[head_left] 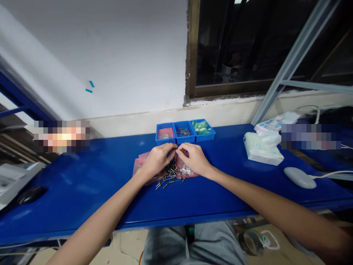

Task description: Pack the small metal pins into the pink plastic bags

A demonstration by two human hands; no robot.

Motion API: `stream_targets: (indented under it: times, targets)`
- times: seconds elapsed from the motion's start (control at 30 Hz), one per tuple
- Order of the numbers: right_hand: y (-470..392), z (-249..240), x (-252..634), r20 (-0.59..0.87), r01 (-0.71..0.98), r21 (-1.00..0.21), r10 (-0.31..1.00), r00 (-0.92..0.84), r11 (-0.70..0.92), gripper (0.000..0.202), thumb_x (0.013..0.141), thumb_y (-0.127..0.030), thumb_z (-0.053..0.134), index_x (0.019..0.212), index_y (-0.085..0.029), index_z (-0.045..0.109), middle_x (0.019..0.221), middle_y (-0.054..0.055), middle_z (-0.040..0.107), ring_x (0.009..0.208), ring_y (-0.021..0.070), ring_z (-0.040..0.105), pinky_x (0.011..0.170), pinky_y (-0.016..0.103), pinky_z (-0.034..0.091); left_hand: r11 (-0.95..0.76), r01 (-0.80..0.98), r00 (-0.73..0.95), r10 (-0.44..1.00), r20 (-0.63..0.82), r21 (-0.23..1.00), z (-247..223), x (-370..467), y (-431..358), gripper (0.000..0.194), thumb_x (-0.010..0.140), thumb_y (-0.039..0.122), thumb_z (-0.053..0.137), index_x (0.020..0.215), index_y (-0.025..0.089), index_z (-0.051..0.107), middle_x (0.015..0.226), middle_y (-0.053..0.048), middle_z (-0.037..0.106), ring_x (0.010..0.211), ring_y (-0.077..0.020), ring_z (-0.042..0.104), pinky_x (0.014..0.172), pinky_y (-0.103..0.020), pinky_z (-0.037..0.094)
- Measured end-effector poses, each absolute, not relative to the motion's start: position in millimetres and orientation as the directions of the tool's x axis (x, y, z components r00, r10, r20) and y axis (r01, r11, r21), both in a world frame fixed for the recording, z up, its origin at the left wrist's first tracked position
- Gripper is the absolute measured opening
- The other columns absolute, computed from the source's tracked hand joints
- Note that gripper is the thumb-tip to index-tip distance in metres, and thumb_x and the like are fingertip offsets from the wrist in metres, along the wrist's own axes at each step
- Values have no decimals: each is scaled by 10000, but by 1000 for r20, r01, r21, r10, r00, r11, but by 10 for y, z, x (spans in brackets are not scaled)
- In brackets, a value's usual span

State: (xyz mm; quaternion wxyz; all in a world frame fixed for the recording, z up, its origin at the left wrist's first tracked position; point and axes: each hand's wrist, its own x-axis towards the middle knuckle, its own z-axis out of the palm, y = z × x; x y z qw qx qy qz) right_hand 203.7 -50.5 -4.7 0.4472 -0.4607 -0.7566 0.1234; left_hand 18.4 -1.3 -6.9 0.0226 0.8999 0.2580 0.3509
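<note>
My left hand point(160, 159) and my right hand point(194, 158) meet fingertip to fingertip above the blue table. Both are pinched closed, and whatever lies between the fingertips is too small to make out. Under and between them is a loose pile of thin metal pins point(171, 172), rivet-like in shape. Pink plastic bags lie around the pile, one point(138, 165) by my left hand and another point(189, 172) beneath my right hand. Just beyond my hands stand three joined blue bins: the left point(165, 140) holds a pink bag, the middle point(183, 140) metal pins, the right point(205, 137) green bags.
A tissue pack point(263, 152) and a white corded device point(300, 177) are on the table's right side. A black mouse point(33, 195) lies at the far left. Behind the table point(110, 202) are a wall and a dark window; a metal post rises at the right.
</note>
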Motion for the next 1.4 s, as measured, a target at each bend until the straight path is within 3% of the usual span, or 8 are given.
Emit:
stream_targets:
  times: [0.13, 0.3, 0.67, 0.8, 0.93, 1.13, 1.23, 1.4]
  targets:
    - [-459, -67, 2054, 513, 437, -745, 852, -106, 504, 178, 954, -269, 502, 849, -187, 620, 772, 7, 673, 725, 146, 628, 689, 258, 458, -865, 440, 615, 485, 621, 241, -25, 189, -25, 163, 968, 220, 519, 1038, 165, 656, 917, -54, 705, 785, -156, 654, 712, -280, 520]
    - [-406, -124, 2081, 497, 421, -763, 861, -103, 491, 181, 894, -165, 554, 1059, -192, 623, 893, 27, 707, 807, 151, 662, 740, 272, 492, -872, 350, 580, 489, 651, 343, 62, 242, -79, 153, 959, 196, 542, 1011, 173, 684, 987, -64, 700, 898, -168, 648, 815, -325, 516]
    - [-411, -77, 2089, 479, 449, -745, 864, -155, 494, 84, 904, -193, 577, 865, -190, 652, 820, 9, 717, 748, 145, 661, 680, 260, 473, -787, 309, 509, 612, 606, 535, 28, 258, -67, 130, 931, 287, 619, 969, 200, 709, 966, -54, 729, 866, -181, 669, 782, -351, 539]
    - [-413, -26, 2128, 559, 587, -593, 806, -193, 551, 114, 941, -197, 526, 889, -193, 627, 860, 23, 695, 814, 162, 634, 760, 298, 473, -774, 324, 452, 632, 629, 545, 48, 245, -50, 181, 936, 316, 609, 1039, 191, 689, 965, -64, 730, 813, -168, 669, 737, -324, 553]
    - [-262, 112, 2281, 640, 810, -284, 730, -239, 514, 200, 983, -204, 422, 942, -180, 617, 957, 86, 657, 974, 229, 567, 859, 374, 451, -765, 415, 383, 638, 668, 493, 86, 176, 8, 212, 965, 308, 557, 1104, 178, 653, 951, -67, 715, 768, -150, 646, 669, -284, 527]
    - [-30, 281, 2394, 624, 921, -124, 751, -217, 369, 240, 967, -182, 412, 1030, -129, 637, 1003, 149, 636, 1020, 294, 519, 856, 435, 447, -786, 535, 457, 577, 678, 309, 113, 67, 87, 178, 971, 232, 497, 1060, 163, 634, 927, -66, 677, 769, -156, 616, 686, -296, 505]
    - [-185, 234, 2338, 621, 897, -105, 733, -279, 430, 255, 980, -194, 399, 1062, -144, 636, 1040, 138, 627, 1041, 286, 508, 866, 428, 447, -802, 562, 557, 548, 624, 203, 107, 40, 107, 189, 952, 183, 482, 1058, 163, 638, 953, -78, 674, 800, -171, 630, 732, -321, 512]
    - [-488, 26, 2218, 488, 790, -219, 765, -420, 573, 183, 968, -198, 473, 936, -203, 653, 929, 72, 633, 956, 229, 543, 827, 370, 464, -850, 506, 741, 515, 432, 146, 115, -51, 186, 220, 891, 164, 512, 1003, 185, 699, 945, -75, 721, 807, -184, 671, 726, -307, 522]
